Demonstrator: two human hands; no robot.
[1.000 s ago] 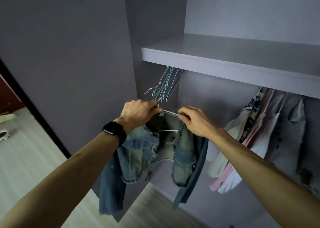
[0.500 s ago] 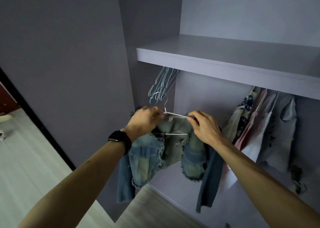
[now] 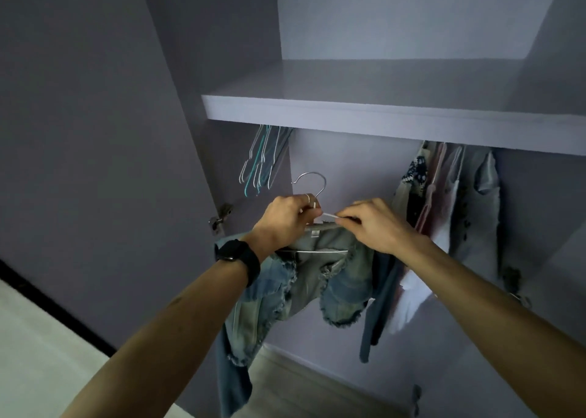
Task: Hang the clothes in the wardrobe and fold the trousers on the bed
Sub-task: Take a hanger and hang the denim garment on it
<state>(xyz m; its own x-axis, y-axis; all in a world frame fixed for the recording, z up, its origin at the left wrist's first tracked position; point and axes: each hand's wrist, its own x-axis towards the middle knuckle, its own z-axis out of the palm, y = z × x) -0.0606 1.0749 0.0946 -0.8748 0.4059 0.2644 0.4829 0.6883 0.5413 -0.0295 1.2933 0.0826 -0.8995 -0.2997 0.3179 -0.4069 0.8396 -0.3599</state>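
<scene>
Left hand (image 3: 287, 218) clenched the hanger's (image 3: 328, 215) neck, right hand (image 3: 374, 224) pinched its shoulder; the denim jacket (image 3: 317, 278) draped on it, below the shelf's (image 3: 380, 122) front edge, not yet hung. Beyond, other garments (image 3: 444, 195) hung; trousers unseen.

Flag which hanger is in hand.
The silver hanger carrying the denim jacket: the left hand grips it below its hook and the right hand pinches its arm. The empty hangers hang bunched under the shelf, untouched.
</scene>
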